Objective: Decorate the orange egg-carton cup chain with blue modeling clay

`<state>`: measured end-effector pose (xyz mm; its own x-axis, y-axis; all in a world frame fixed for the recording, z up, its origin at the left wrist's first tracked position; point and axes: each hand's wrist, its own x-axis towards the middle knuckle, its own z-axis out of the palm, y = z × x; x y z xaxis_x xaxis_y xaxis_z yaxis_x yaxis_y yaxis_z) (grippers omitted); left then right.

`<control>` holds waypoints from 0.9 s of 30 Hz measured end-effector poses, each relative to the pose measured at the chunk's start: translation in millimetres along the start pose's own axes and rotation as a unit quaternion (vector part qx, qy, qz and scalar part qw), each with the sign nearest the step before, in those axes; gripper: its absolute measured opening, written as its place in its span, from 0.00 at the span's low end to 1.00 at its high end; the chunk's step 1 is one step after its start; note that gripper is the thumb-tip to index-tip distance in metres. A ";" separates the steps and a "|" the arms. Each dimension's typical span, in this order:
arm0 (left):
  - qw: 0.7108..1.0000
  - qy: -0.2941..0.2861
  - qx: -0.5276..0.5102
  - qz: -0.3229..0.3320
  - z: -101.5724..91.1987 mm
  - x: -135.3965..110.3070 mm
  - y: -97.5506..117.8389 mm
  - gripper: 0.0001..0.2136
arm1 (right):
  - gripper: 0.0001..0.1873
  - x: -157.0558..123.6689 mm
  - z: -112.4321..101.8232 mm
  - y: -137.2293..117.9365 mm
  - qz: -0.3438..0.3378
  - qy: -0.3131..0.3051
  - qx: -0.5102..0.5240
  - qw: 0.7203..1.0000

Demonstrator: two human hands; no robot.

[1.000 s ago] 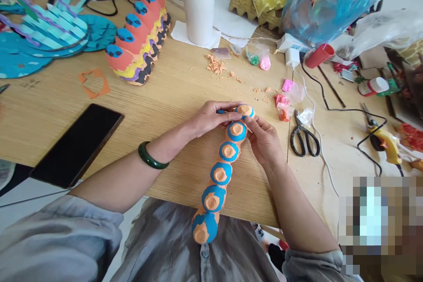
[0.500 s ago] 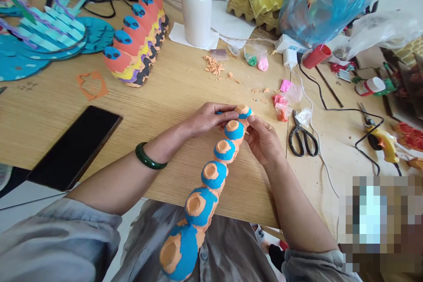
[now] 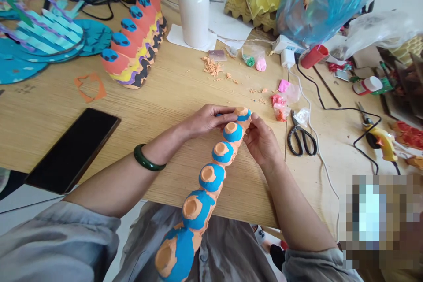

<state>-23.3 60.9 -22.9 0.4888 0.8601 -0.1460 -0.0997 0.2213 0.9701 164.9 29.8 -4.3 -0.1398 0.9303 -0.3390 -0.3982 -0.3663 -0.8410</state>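
Note:
A long egg-carton strip (image 3: pixel 211 176) with a row of orange bumps, each partly coated in blue, slants from between my hands down toward my shirt. My left hand (image 3: pixel 216 118) pinches its far end from the left, thumb on top near the last bump. On the right side of that same end, my right hand (image 3: pixel 262 139) is closed with thumb and index finger at the strip's edge; its other fingers curl beneath. Whatever small bit may sit between those right fingertips is hidden.
A finished-looking painted carton strip (image 3: pixel 135 44) stands at the back left, near a phone (image 3: pixel 74 150) and an orange cut-out sheet (image 3: pixel 90 87). Scissors (image 3: pixel 301 136), a glue gun (image 3: pixel 380 136), a white bottle (image 3: pixel 194 9), orange scraps (image 3: pixel 212 67) and bagged clay (image 3: pixel 280 105) lie around.
The strip's near end has shifted slightly left and down. My right thumb has moved a little off the top bump toward the strip's right edge. The whole view has shifted slightly.

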 end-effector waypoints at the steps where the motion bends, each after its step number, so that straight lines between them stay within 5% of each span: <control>1: 1.000 -0.010 -0.003 -0.001 -0.1 -0.7 0.7 0.25 | 0.11 0.3 -0.2 0.5 0.001 0.003 -0.005 1.000; 6: 0.998 -0.044 -0.041 -0.005 0.5 -3.1 3.4 0.23 | 0.10 -2.8 1.7 3.1 -0.027 0.007 -0.021 0.999; 10: 1.000 -0.013 0.002 0.005 -0.2 -3.4 5.1 0.22 | 0.10 -6.4 4.9 5.1 -0.035 -0.019 -0.021 0.999; 16: 0.996 0.027 0.079 0.015 1.7 -7.3 13.7 0.25 | 0.13 -3.6 3.2 4.2 0.009 -0.031 0.001 0.999; 27: 0.992 0.000 0.119 0.039 0.2 -12.0 20.0 0.27 | 0.13 -4.6 0.0 -0.2 0.039 -0.065 0.024 0.997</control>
<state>-30.9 54.9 -1.7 0.4868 0.8709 -0.0677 0.0692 0.0389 0.9968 165.7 25.6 -2.6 -0.2867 0.8944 -0.3434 -0.4234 -0.4398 -0.7920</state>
